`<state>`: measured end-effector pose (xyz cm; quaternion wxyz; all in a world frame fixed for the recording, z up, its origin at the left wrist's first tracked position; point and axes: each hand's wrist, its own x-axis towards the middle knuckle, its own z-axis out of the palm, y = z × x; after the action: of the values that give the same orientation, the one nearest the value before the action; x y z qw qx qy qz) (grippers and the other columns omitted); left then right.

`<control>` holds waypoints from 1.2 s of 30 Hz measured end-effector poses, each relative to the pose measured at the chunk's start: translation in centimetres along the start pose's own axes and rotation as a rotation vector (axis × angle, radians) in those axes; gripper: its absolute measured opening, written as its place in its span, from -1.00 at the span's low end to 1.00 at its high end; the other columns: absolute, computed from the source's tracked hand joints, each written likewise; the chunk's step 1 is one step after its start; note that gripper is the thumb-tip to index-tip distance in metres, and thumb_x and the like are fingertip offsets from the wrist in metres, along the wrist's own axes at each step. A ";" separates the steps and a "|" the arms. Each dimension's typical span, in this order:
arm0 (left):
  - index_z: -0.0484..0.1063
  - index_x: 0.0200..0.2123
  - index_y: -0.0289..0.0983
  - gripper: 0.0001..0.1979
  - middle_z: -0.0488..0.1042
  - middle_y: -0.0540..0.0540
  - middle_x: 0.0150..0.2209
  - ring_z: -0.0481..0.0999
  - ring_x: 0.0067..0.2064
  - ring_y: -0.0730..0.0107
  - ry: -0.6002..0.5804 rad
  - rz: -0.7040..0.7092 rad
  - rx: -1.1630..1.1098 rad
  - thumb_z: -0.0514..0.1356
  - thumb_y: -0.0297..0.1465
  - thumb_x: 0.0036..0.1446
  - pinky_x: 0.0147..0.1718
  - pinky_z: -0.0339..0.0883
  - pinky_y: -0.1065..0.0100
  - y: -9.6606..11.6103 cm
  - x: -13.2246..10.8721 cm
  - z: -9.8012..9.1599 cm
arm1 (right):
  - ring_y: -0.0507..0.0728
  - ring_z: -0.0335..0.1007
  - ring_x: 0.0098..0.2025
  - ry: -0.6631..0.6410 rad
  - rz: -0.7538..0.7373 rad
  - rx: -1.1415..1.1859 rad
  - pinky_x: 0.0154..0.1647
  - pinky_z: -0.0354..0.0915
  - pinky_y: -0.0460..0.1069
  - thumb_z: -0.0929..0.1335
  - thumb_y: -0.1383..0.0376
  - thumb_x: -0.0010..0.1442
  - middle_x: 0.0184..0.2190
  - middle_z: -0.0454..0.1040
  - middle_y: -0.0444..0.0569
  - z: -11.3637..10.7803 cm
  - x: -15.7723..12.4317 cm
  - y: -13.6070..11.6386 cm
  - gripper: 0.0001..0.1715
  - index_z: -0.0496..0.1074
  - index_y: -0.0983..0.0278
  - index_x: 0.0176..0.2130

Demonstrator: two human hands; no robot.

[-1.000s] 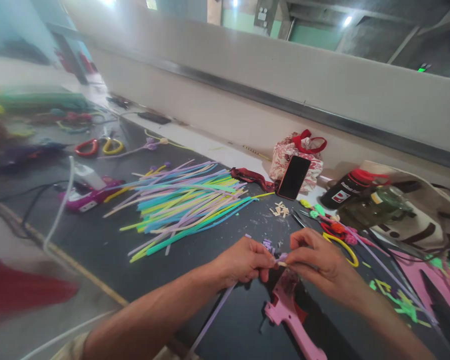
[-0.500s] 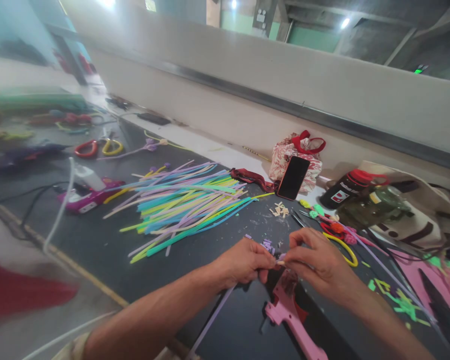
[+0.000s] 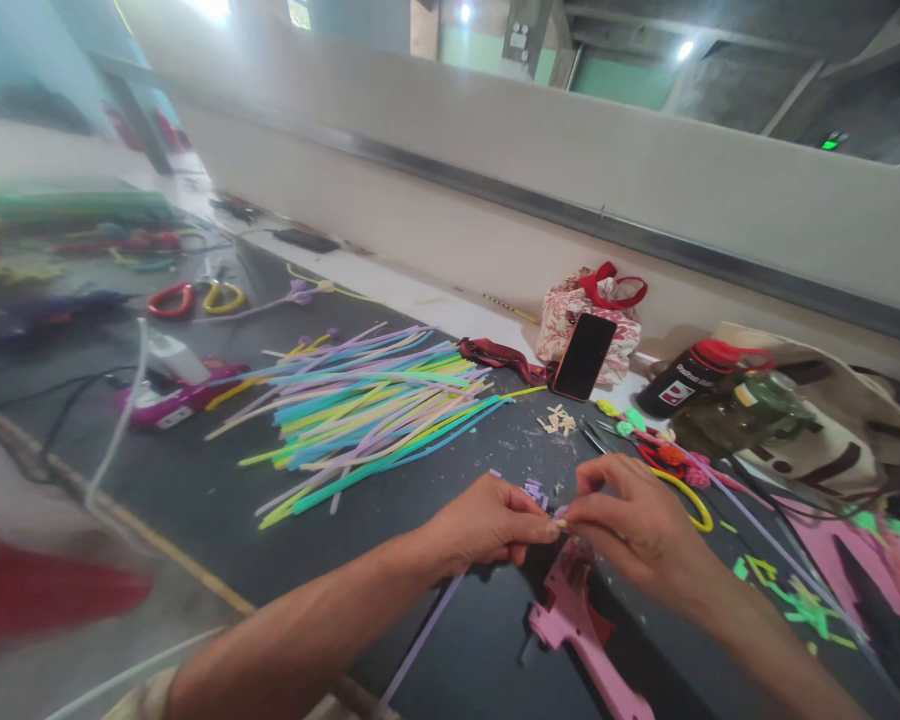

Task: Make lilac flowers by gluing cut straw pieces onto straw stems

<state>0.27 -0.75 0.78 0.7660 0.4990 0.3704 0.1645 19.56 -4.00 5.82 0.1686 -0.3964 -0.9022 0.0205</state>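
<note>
Both hands meet at the front of the dark table. My left hand (image 3: 495, 520) is closed in a pinch on a long lilac pipe cleaner (image 3: 429, 630), whose stem trails down toward the bottom edge. At my fingertips shows a small cream piece (image 3: 561, 523), pinched by my right hand (image 3: 634, 515), with a bit of lilac beside it. Fingers partly hide where the two meet. Just below lies a pink hot glue gun (image 3: 570, 612), its nozzle end close under my hands. Short lilac pieces (image 3: 535, 491) lie behind my fingers, and short cream pieces (image 3: 557, 420) farther back.
Many pastel pipe cleaners (image 3: 375, 410) spread over the table at left. Scissors with red and yellow handles (image 3: 195, 297) and a purple power strip (image 3: 180, 395) lie beyond. A phone (image 3: 583, 357), black bottle (image 3: 679, 378) and cloth bag (image 3: 855, 420) stand at back right.
My fingertips have drawn slightly closer together around the small cream piece, so less of it shows. The objects on the table stay where they were.
</note>
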 end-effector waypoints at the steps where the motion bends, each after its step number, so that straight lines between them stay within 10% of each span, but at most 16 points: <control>1: 0.47 -0.50 -0.34 -0.73 0.23 0.12 -0.79 0.00 -0.78 0.69 0.014 0.005 0.011 0.26 -0.22 -0.16 -0.79 -0.24 0.53 0.0 0.0 0.0 | 0.09 0.24 -0.30 0.004 -0.005 -0.008 -0.34 0.14 0.00 0.28 0.38 0.16 -0.33 0.32 -0.02 0.0 0.0 -0.1 -0.87 0.44 0.23 -0.33; 20: 0.43 -0.63 -0.31 -0.84 0.21 0.12 -0.83 0.00 -0.79 0.67 0.073 0.045 -0.017 0.20 -0.34 -0.14 -0.77 -0.24 0.50 -0.1 0.2 0.2 | 0.09 0.24 -0.36 0.109 -0.078 -0.166 -0.35 0.09 0.01 0.32 0.38 0.12 -0.38 0.39 -0.03 -0.4 0.3 -0.7 -0.86 0.49 0.20 -0.33; 36: 0.42 -0.59 -0.35 -0.77 0.21 0.13 -0.83 -0.05 -0.80 0.71 0.069 0.077 -0.173 0.27 -0.28 -0.22 -0.75 -0.33 0.50 0.5 -0.5 -0.1 | 0.10 0.36 -0.24 0.182 0.512 0.447 -0.25 0.28 -0.02 0.29 0.32 0.11 -0.27 0.45 -0.04 0.2 0.6 0.2 -0.76 0.45 0.23 -0.18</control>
<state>-0.06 -0.79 1.35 0.7862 0.4389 0.3614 0.2421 19.28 -3.39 5.81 0.3202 -0.5634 -0.7280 0.2237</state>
